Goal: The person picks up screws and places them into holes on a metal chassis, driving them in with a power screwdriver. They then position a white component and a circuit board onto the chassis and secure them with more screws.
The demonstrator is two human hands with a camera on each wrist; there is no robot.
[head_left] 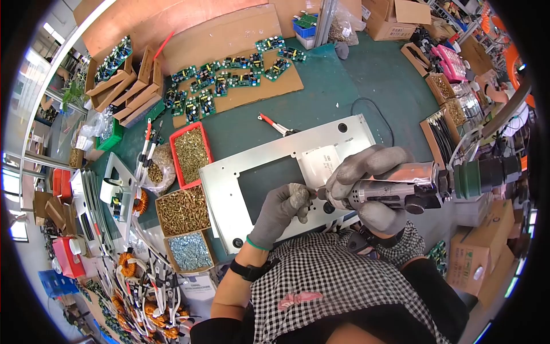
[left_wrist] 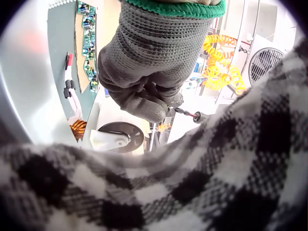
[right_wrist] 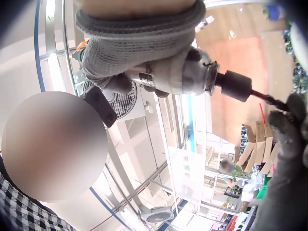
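Observation:
My gloved right hand [head_left: 366, 163] grips a silver pneumatic screwdriver [head_left: 395, 186], held level above the bench and pointing left. Its black chuck [right_wrist: 236, 86] carries a slim driver bit [right_wrist: 263, 98], seen in the right wrist view. At the bit's tip, the gloved left hand [head_left: 282, 209] pinches with curled fingers and thumb; I cannot tell whether a screw sits between them. Both hands are over the near edge of a silver metal panel [head_left: 223, 200] with a large rectangular cutout and black round feet. A white labelled piece [head_left: 319, 163] lies on the panel, partly behind the right hand.
Left of the panel stand a red bin [head_left: 211, 150] of small brass-coloured parts, a box of screws [head_left: 183, 211] and a box of silvery hardware [head_left: 190, 252]. Circuit boards [head_left: 238, 78] lie on cardboard behind. Red-and-white cables [head_left: 275, 124] rest beyond the panel; a black cord [head_left: 378, 109] curls at right.

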